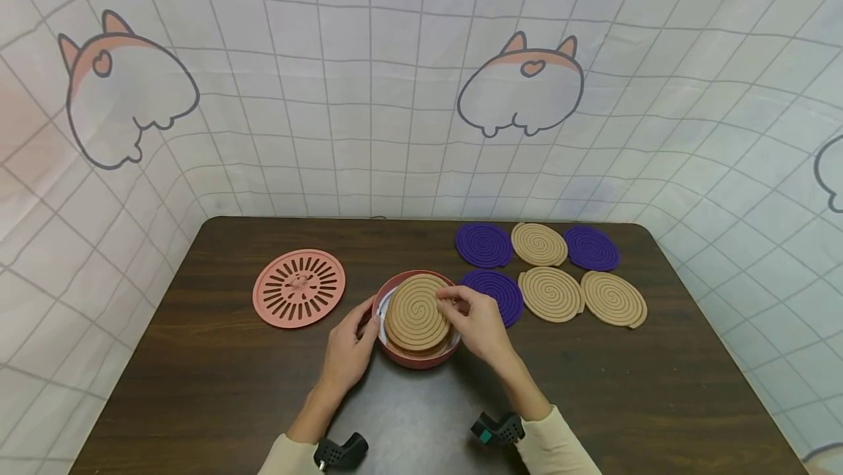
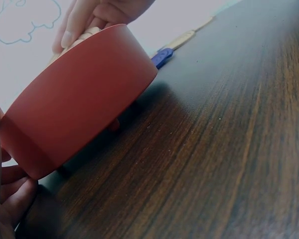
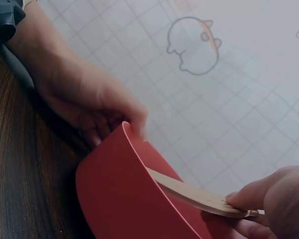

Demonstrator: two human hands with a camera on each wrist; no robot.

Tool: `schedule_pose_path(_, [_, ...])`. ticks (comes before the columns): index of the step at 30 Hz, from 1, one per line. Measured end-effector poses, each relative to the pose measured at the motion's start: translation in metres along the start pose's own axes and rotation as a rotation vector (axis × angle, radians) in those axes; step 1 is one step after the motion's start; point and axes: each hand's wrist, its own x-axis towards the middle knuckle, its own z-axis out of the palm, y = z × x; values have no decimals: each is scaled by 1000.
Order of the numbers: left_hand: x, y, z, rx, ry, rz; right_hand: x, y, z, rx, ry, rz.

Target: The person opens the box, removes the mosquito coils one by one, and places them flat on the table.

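A tan mosquito coil (image 1: 416, 314) is over the round red coil holder (image 1: 418, 363), pinched at its right edge between the thumb and fingers of my right hand (image 1: 481, 325). In the right wrist view the coil (image 3: 189, 193) slants, its far end inside the rim and its near end raised in the fingers. My left hand (image 1: 347, 347) grips the holder's left side, thumb over the rim and fingers against the outer wall. White lining shows inside the holder, and a tan edge lies under the coil. Small feet show beneath the holder (image 2: 84, 94) in the left wrist view.
A pink slotted lid (image 1: 298, 283) lies on the dark wooden table (image 1: 217, 387) to the left. At the back right lie several coils in two rows, purple ones (image 1: 484, 244) and tan ones (image 1: 551, 293). The nearest purple coil (image 1: 497, 292) is close beside my right hand.
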Motion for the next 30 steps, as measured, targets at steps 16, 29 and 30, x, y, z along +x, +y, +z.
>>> schedule_pose_path(16, [2,-2,1,1,9,10,-4,4,-9,94,118,46])
schedule_pose_path(29, [0,0,-1,-1,5,19,-9,3,-29,136,185,104])
schedule_pose_path(30, [0,1,-1,-4,3,15,-9,4,-30,138,190,109])
